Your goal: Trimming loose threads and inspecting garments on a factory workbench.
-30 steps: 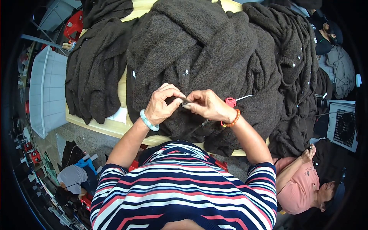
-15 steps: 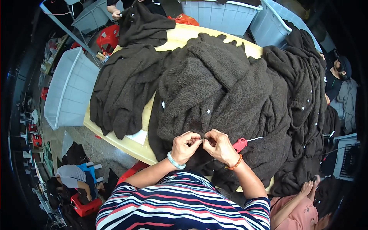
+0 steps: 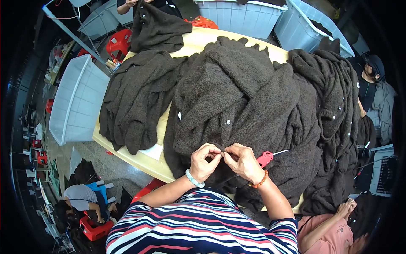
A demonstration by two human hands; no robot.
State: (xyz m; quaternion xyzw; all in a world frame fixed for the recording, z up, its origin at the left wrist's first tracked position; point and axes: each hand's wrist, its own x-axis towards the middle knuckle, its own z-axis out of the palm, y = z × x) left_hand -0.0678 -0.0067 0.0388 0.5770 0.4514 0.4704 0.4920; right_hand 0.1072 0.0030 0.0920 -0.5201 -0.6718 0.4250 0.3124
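A heap of dark brown knit garments (image 3: 253, 93) covers the table in front of me. At its near edge my left hand (image 3: 205, 161) and my right hand (image 3: 243, 163) meet, fingertips almost touching. Thumb and forefinger of each are pinched together on something small and dark; whether it is a fold of the knit or a loose piece I cannot make out. Just right of my right hand, a red-handled tool with a thin metal blade (image 3: 265, 158) lies on the cloth. A small white spot (image 3: 228, 122) shows on the garment beyond my fingers.
More brown garments lie left (image 3: 135, 101) and right (image 3: 334, 110) on the yellow table (image 3: 203, 36). Grey plastic bins stand left (image 3: 72, 106) and behind (image 3: 241, 19). Co-workers are at the far edge, at right (image 3: 370, 80), lower right (image 3: 325, 233) and lower left (image 3: 82, 197).
My hands stay nearly in place, still pinched together. The far co-worker's hands have risen with the garment there; the lower-right person's hands have shifted slightly.
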